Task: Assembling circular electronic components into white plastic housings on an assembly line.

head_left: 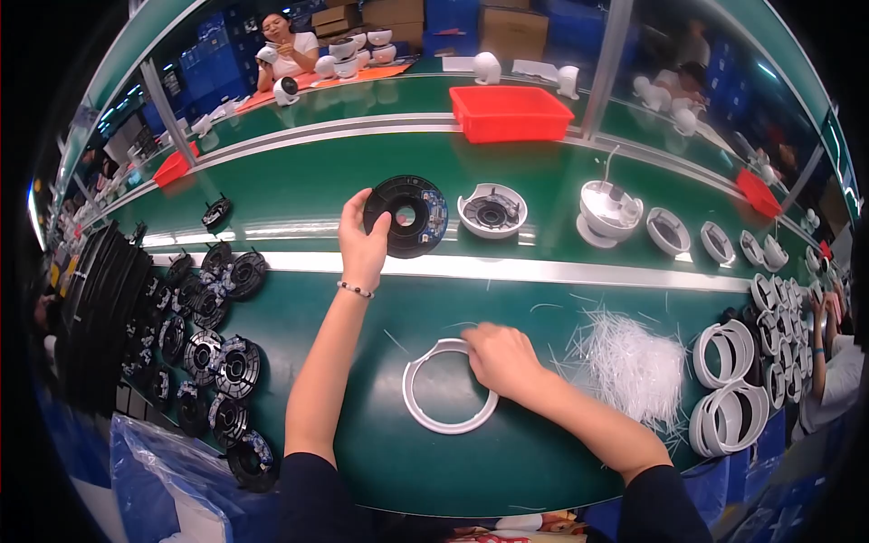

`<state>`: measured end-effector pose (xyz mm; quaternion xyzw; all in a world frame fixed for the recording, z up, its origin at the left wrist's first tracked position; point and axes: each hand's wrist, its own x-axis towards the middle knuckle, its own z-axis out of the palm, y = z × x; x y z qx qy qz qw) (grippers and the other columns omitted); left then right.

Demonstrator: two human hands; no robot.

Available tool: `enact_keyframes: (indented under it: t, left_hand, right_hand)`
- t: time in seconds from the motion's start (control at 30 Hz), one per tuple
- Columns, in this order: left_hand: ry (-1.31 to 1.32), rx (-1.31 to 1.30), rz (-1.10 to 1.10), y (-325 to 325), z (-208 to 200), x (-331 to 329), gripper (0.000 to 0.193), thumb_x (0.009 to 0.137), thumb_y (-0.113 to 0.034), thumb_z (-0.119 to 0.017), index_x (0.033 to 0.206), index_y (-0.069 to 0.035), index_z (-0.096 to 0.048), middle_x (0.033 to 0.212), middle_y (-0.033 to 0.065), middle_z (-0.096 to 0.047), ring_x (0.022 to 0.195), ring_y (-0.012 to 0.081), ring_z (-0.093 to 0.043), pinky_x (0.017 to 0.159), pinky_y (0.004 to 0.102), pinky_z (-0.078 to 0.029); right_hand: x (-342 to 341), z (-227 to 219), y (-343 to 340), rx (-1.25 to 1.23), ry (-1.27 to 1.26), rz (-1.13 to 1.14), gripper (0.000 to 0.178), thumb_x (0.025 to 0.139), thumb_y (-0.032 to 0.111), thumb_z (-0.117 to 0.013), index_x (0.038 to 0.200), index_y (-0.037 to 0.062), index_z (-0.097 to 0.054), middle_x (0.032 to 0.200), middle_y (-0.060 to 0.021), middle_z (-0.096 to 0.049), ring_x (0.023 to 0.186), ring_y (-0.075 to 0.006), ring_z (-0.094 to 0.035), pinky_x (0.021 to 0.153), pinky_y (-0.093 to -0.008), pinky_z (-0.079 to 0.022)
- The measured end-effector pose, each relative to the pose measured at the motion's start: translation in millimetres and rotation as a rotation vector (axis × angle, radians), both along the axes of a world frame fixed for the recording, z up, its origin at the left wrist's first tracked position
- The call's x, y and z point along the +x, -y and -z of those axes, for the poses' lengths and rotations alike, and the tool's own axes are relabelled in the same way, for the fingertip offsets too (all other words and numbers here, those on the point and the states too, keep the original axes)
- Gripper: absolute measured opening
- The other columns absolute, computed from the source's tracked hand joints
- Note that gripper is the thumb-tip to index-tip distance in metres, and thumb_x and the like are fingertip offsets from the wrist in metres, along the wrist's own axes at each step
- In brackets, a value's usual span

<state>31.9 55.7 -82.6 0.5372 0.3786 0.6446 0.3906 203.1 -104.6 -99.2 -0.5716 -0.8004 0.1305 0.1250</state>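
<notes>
My left hand (364, 240) is closed on the edge of a black plastic disc (385, 237), raised over the far part of the bench. The disc has a round hole in its middle and a blue circuit board (434, 217) on its right side. A white plastic ring (418, 412) with a notch in its upper edge lies on the green mat in front of me. My right hand (503, 362) is closed at the ring's upper right rim, hiding that part; its fingertips are partly hidden. A thin clear strand (460, 324) shows beside those fingers.
A pile of thin clear strips (629, 371) lies right of my hand, beside stacked white rings (724, 353). Black discs with boards (237, 366) crowd the left. White housings (491, 213) line the raised ledge; behind stands a red bin (511, 115). Another person (290, 54) works opposite.
</notes>
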Motion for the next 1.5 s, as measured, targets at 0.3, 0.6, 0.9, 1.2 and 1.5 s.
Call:
enact_keyframes:
  t: [0.3,0.6,0.9,1.2,1.5]
  left_hand:
    - [-0.021,0.078,0.042,14.1,-3.5,11.1,0.039,0.075,0.006,-0.051,0.112,0.002,-0.042,0.108,0.0128,-0.050,0.097,0.0166,-0.050,0.085,0.0264,-0.039]
    - [-0.018,0.040,0.189,39.3,-4.6,42.1,0.035,0.075,0.008,-0.050,0.109,0.002,-0.042,0.085,0.0104,-0.060,0.079,0.0134,-0.058,0.070,0.0228,-0.046]
    - [0.758,-0.422,0.987,71.5,-30.4,54.2,0.058,0.086,-0.044,-0.031,0.124,-0.001,-0.033,0.122,0.0132,-0.041,0.113,0.0256,-0.040,0.098,0.0386,-0.028]
    - [0.649,-0.495,0.965,62.6,-17.4,47.2,0.057,0.087,-0.049,-0.026,0.119,-0.005,-0.040,0.116,0.0140,-0.047,0.106,0.0276,-0.046,0.092,0.0434,-0.036]
    - [0.561,-0.400,0.844,72.7,-12.5,62.0,0.062,0.086,-0.052,-0.017,0.120,-0.004,-0.038,0.117,0.0113,-0.046,0.108,0.0225,-0.046,0.092,0.0361,-0.038]
  right_hand:
    - [-24.2,-17.7,26.0,-0.092,-0.020,-0.101,0.108,0.050,0.047,-0.073,0.128,-0.0050,-0.019,0.129,-0.0286,-0.021,0.116,-0.0431,-0.026,0.093,-0.0503,-0.026]
    - [22.6,-65.9,-33.0,0.212,-1.376,0.281,0.096,0.059,0.020,-0.076,0.126,-0.0102,-0.015,0.120,-0.0187,-0.037,0.111,-0.0231,-0.039,0.091,-0.0319,-0.035]
    - [14.4,-47.7,-49.3,0.319,-1.126,0.201,0.102,0.053,0.026,-0.078,0.126,-0.0091,-0.017,0.124,-0.0220,-0.030,0.115,-0.0260,-0.035,0.095,-0.0329,-0.029]
    - [12.0,-35.2,-51.1,0.401,-0.983,0.138,0.108,0.049,0.033,-0.077,0.127,-0.0076,-0.015,0.122,-0.0255,-0.028,0.116,-0.0348,-0.028,0.097,-0.0391,-0.026]
    - [1.8,-38.8,-44.6,0.407,-0.715,0.202,0.106,0.050,0.038,-0.075,0.126,-0.0062,-0.016,0.127,-0.0292,-0.021,0.120,-0.0391,-0.019,0.098,-0.0452,-0.021]
